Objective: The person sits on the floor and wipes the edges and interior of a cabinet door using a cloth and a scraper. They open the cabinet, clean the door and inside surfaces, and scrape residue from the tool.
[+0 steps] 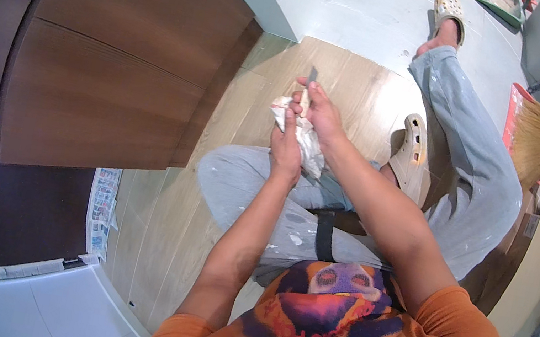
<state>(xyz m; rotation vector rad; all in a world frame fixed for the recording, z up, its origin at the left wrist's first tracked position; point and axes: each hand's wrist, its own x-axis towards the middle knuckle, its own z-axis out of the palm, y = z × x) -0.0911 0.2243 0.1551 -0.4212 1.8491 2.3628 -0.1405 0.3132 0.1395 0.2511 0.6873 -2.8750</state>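
I sit on the floor with both hands together over my bent leg. My right hand is closed round a small putty knife, its pale handle in my fingers and its grey blade pointing away from me. My left hand grips a crumpled white plastic bag, which bunches up between my hands and hangs toward my leg. The bag's contents are hidden. The knife's handle lies against the top of the bag.
Dark brown cabinet panels stand on my left. Newspaper is fixed along an edge below them. At the right, a straw broom leans by a red dustpan. A green dustpan lies farther off. Wood-look planks meet grey tiles.
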